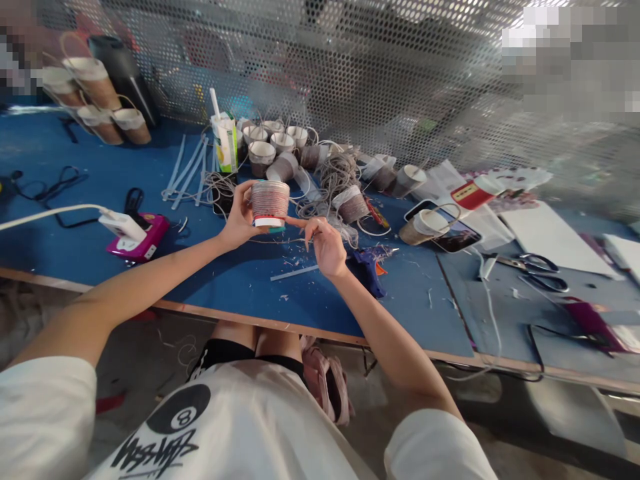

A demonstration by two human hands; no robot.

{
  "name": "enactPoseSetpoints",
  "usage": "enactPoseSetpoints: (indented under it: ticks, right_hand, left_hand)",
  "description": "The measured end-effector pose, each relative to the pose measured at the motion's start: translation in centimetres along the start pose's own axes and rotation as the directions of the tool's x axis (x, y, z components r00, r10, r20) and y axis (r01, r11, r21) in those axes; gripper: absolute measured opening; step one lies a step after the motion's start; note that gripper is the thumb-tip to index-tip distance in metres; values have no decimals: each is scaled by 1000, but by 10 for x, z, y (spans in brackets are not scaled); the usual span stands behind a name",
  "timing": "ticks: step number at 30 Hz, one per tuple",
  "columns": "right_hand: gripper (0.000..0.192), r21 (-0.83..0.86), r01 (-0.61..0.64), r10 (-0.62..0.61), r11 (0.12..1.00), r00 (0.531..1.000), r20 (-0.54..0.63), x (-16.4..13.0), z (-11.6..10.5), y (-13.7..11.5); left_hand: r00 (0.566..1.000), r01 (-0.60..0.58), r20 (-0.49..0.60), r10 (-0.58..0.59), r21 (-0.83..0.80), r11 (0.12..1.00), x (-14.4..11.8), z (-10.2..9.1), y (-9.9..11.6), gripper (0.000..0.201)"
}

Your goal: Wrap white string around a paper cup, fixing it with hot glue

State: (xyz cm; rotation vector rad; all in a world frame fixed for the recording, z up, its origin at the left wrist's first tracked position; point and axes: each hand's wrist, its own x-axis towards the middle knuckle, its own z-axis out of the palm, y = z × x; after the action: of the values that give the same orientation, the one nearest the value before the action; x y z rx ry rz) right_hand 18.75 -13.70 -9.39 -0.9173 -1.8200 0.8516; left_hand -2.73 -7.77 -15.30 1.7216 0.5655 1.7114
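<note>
My left hand (239, 217) is closed around the side of a paper cup (271, 200), held above the table. Grey and reddish cord is wound round the cup's wall, and a white band with a red edge shows at its lower end. My right hand (326, 245) is at the cup's lower right, its index finger stretched out to touch the wall. The other fingers are curled, and a thin cord (280, 241) runs to them below the cup. A blue glue gun (371, 270) lies just right of my right wrist.
Several cord-wrapped cups (261, 157) and a tangle of cord (340, 175) lie behind my hands. Left are glue sticks (187, 175), a drink carton (226, 143) and a magenta power strip (139, 240). Right are a phone (457, 233) and scissors (537, 267). Perforated metal (350, 80) borders the back.
</note>
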Motion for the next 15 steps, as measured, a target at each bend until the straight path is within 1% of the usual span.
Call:
enactPoseSetpoints:
  ticks: [3,5,7,9,11,12,13,15]
  right_hand:
    - [52,287,-49,75,957,994,-81,3,0,-1]
    - [53,351,-60,106,934,988,-114,4,0,2]
    - [52,353,-57,129,934,975,-183,5,-1,5]
    - [48,307,-24,116,951,951,-286,6,-4,9]
    - [39,203,62,15,977,934,-358,5,-8,12]
    - [35,121,109,-61,987,936,-347,5,-9,13]
    - [39,27,157,-142,987,944,-298,5,-11,14]
    - [69,-155,249,-268,956,955,-123,3,-12,16]
  left_hand:
    - [999,-34,12,34,-11,999,1,-1,0,97]
    - [997,-69,25,70,-36,997,3,-1,-1,95]
    - [996,-83,40,86,-61,995,3,-1,-2,94]
    - [995,-79,49,82,-69,994,3,0,-4,94]
    - [997,-69,42,71,-47,996,1,1,-6,95]
    - [997,-59,39,60,-27,998,0,1,-6,95]
    - [998,-45,43,45,-5,999,-2,1,-7,94]
    - [997,-8,81,5,33,999,-5,2,-6,95]
